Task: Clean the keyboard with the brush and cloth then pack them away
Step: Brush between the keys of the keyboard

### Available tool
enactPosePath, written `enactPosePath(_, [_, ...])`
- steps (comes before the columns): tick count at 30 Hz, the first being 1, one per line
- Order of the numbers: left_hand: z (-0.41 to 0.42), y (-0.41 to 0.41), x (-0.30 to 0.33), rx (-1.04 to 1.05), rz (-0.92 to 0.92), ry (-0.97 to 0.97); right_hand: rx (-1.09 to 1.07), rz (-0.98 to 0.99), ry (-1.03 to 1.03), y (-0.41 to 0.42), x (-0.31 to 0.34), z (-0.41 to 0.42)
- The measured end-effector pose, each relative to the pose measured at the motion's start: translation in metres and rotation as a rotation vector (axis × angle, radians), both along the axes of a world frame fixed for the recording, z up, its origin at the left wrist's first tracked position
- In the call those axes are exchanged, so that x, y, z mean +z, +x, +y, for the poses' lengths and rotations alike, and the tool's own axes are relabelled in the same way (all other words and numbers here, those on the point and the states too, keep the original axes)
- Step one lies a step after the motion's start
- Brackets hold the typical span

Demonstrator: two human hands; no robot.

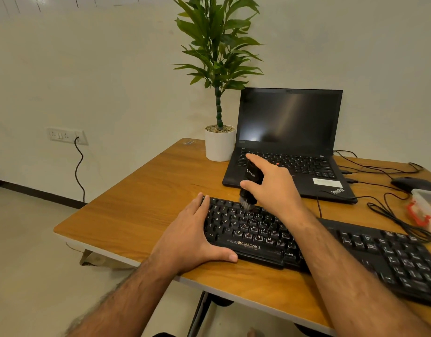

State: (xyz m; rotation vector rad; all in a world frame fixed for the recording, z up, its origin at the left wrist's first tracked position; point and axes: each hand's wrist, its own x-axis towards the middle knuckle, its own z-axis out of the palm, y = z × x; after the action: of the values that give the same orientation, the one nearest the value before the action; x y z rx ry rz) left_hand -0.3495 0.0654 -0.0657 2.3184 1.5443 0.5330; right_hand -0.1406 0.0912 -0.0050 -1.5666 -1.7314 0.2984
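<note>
Far left on the cream wall: white switch plate with a black cord hanging down toward the floor.

Left hand flat against the left end of the black Zebronics keyboard, fingers straight and pointing away along its edge, thumb stretched along the front lip, holding nothing, just steadying. Forearm reaching in from the lower left, wrist low over the edge of the brown wood-grain table.

Behind, a white cylindrical pot with a tall green leafy plant, just beside the open black ThinkPad laptop, screen dark.

Right hand raised over the keyboard's top rows, wrapped around a small black cleaning brush; thumb pressed on its near side, index finger extended up along the top, other fingers hidden behind it, probably curled. Pale bristles pointing down, touching the upper key rows. Right forearm crossing over the keyboard's middle.

Further right: a black mouse, loose black cables, and a clear plastic box with a red clasp at the frame edge.
</note>
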Motion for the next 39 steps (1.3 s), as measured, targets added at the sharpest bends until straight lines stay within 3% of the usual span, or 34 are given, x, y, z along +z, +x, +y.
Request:
enactPosePath(13, [-0.0033,0.0002,0.0022,-0.008,0.002,0.000,0.092,0.035,-0.012,-0.0007,0.0037,-0.0079])
enactPosePath(18, [-0.0033,-0.0006,0.0023,-0.010,-0.009,-0.002,0.036,0.008,0.045,0.0034,-0.0012,-0.0038])
enactPosePath(23, [-0.0038,0.0005,0.0030,-0.020,-0.011,-0.002,0.238,0.168,-0.070,0.0042,-0.0007,-0.0040])
enactPosePath(27, [-0.0036,-0.0003,0.0031,-0.021,-0.007,-0.001,0.115,-0.001,0.047,0.0000,-0.0048,-0.0021])
enactPosePath(32, [-0.0034,0.0005,0.0036,-0.022,-0.006,-0.007,0.278,0.037,-0.033,0.0029,0.0010,-0.0067])
enactPosePath(36, [-0.0034,-0.0001,0.0032,-0.019,0.002,-0.007,0.199,0.016,0.030,0.0050,-0.0003,-0.0055])
enactPosePath(39, [-0.0041,0.0011,0.0032,-0.019,0.004,-0.008,0.303,0.075,-0.018,0.0041,-0.0005,-0.0065])
